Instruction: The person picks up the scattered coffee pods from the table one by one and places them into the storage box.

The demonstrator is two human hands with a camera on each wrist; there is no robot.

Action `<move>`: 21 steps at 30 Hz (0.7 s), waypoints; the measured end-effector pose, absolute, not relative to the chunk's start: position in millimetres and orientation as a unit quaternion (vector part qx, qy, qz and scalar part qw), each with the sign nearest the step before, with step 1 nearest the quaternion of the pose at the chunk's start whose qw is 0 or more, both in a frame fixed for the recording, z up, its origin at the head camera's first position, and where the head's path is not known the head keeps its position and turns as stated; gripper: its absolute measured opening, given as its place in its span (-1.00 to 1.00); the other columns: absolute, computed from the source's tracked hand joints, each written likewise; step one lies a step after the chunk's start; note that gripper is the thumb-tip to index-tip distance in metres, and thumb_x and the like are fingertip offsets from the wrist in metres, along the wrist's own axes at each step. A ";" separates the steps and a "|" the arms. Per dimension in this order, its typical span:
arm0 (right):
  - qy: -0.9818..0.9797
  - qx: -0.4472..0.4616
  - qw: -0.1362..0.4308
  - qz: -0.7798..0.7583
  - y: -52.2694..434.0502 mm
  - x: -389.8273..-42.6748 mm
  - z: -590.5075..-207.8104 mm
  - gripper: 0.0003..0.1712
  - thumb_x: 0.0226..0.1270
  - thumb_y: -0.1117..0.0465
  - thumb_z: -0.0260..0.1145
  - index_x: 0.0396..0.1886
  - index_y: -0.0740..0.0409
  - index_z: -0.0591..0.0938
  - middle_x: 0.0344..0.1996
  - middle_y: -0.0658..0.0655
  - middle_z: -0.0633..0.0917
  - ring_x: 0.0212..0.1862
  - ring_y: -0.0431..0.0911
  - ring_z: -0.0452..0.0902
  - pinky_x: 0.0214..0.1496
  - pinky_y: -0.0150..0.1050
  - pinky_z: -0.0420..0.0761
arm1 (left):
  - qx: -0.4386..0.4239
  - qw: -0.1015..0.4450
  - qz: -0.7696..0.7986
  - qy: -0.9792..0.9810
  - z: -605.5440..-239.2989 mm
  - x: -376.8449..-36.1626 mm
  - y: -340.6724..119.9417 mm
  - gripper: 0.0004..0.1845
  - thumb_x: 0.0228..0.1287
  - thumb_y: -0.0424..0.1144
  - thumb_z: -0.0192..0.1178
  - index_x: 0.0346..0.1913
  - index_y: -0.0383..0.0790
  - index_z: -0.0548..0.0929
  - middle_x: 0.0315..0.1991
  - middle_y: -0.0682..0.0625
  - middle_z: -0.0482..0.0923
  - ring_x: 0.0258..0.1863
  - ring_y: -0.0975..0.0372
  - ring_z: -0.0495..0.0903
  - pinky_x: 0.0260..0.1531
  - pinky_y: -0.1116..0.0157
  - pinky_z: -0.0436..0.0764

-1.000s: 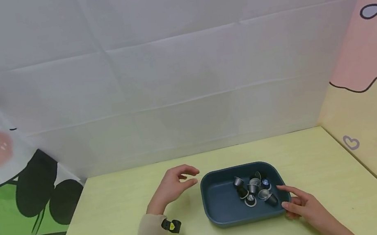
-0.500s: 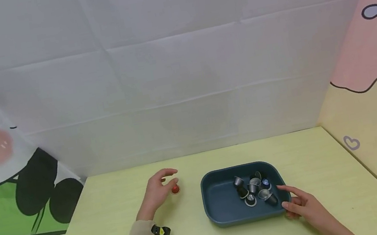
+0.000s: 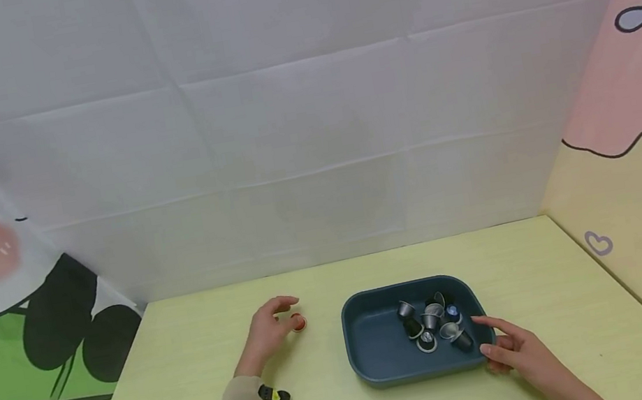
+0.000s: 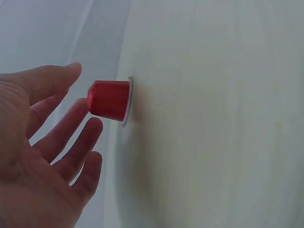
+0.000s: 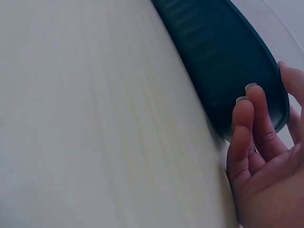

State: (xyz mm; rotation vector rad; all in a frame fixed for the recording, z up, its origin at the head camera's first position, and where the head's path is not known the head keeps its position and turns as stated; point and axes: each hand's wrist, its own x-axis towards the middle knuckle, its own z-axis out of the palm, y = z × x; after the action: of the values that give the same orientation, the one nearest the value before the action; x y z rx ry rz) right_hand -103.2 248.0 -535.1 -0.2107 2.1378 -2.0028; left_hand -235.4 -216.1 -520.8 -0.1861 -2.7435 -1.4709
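While the right hand [image 3: 514, 348] rests with loose fingers against the blue tray [image 3: 378, 353], the left hand [image 3: 266, 329] stays spread beside a red cup [image 3: 298, 323].

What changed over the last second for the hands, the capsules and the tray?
The left hand drew back leftward from the dark blue tray and set a red capsule on the yellow table, fingers now loose beside it. The right hand at the tray's right rim and the capsules inside kept their places.
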 end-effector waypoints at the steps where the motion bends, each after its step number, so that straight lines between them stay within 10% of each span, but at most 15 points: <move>1: 0.724 -0.070 0.102 -0.679 248.0 -103.2 -535.0 -0.43 0.44 0.28 0.28 0.40 0.22 0.40 -0.55 0.02 0.54 -0.47 -0.16 0.51 -0.30 -0.28 0.61 | -0.057 0.010 -0.470 -0.881 -522.5 -235.5 -215.9 -0.64 0.23 -0.31 0.40 0.10 -0.18 0.69 0.07 -0.11 0.62 0.13 -0.03 0.53 0.07 -0.04 0.51; 21: 0.720 -0.063 0.108 -0.682 247.8 -102.8 -533.7 -0.47 0.45 0.29 0.27 0.38 0.06 0.46 -0.54 0.03 0.54 -0.46 -0.14 0.51 -0.29 -0.28 0.61 | -0.045 -0.003 -0.446 -0.894 -531.1 -234.4 -217.5 -0.67 0.15 -0.41 0.44 0.00 -0.22 0.74 -0.05 -0.04 0.69 -0.02 0.06 0.62 0.05 0.02 0.55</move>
State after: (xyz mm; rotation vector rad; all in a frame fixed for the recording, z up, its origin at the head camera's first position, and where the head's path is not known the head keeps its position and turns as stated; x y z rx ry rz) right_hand -102.8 247.8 -533.7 -0.1848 2.1195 -2.0064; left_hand -234.4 -217.5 -531.1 -0.1403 -2.8138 -1.4057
